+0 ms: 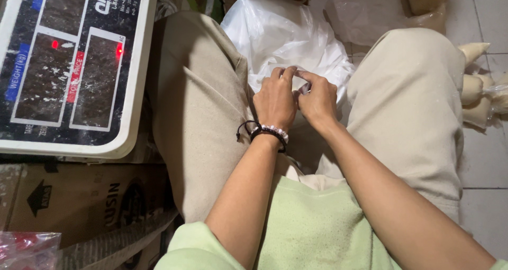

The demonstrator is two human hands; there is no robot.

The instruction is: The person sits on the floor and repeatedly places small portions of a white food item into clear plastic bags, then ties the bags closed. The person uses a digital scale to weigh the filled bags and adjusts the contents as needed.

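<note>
My left hand (274, 99) and my right hand (318, 98) meet between my knees, fingertips pinched together on the top of a small clear plastic bag (304, 87) that is mostly hidden by the fingers. Just beyond them lies a large white plastic bag (280, 34) bunched on the floor. My left wrist carries a black cord and a pale bead bracelet. Both legs wear beige trousers, spread to either side of the hands.
A digital weighing scale (69, 69) with red lit dots sits at the left on a cardboard box (79, 198). Filled clear bags of pale grain (476, 98) lie on the tiled floor at the right. More bags (426, 5) rest at the top right.
</note>
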